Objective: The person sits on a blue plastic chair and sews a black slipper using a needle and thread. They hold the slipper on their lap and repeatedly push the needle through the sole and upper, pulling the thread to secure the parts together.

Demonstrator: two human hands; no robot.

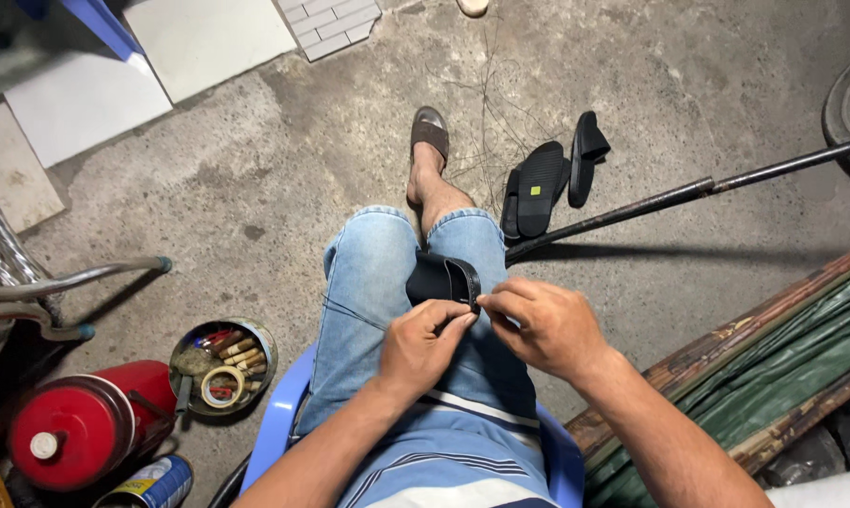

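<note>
Single head cam, looks steeply down, close on lap; floor (256,179) beyond, probably slight wide-angle.

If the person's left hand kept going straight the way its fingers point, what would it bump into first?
The left hand points up and right, fingertips already at the black rubber slide sandal on the lap. It would likely meet that sandal's edge first, or the right hand close beside it; depth is unclear.

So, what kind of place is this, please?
Probably a small street-side or home shoe-repair spot: bare concrete floor, spare black sandals, a round tin of tools and tape. Both hands work on a black sandal.
</note>
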